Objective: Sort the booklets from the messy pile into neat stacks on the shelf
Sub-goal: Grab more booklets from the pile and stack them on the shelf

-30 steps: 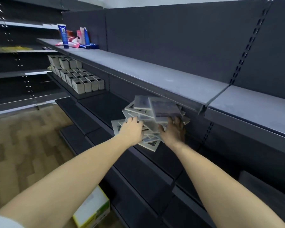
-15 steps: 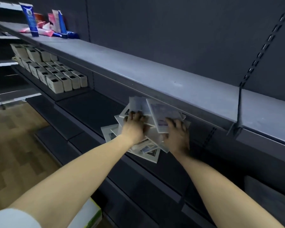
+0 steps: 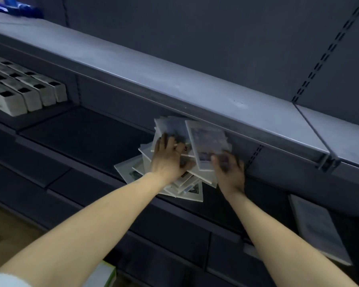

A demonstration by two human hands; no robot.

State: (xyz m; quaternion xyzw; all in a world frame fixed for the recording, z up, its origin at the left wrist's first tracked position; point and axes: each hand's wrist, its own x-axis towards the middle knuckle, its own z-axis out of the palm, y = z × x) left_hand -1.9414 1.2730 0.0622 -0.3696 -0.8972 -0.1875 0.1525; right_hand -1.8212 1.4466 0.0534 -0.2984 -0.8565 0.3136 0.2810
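Closer now than a moment ago, the view has dropped toward the dark shelf [image 3: 87, 129], and both hands have pushed further onto the messy pile [image 3: 174, 162] than they were half a second back. Largest in sight is the grey upper shelf [image 3: 174, 79], running diagonally across the view and overhanging the back of the pile, which probably explains why the arms reach in low and flat. Below it the dark shelf carries the booklets, fanned at all angles with corners jutting past the front lip, and further left a tidy block of small grey boxes [image 3: 25, 90] (a fair model of the neatness wanted). A flat pale booklet-like item [image 3: 317, 226] lies on a lower shelf at the right, well apart from the work. The left hand [image 3: 168, 160] lies palm-down on the middle of the pile, fingers spread and fairly straight, seemingly pressing the heap so it will not slide while the other hand works. The right hand [image 3: 229, 172] is at the pile's right edge, fingers curled up against the lower edge of the top booklet [image 3: 207, 146], which tilts up off the rest; motion blur hides whether that grip is a true pinch or only a nudge, so I cannot tell. Sorting looks barely begun: no neat stack of booklets stands on this shelf yet.
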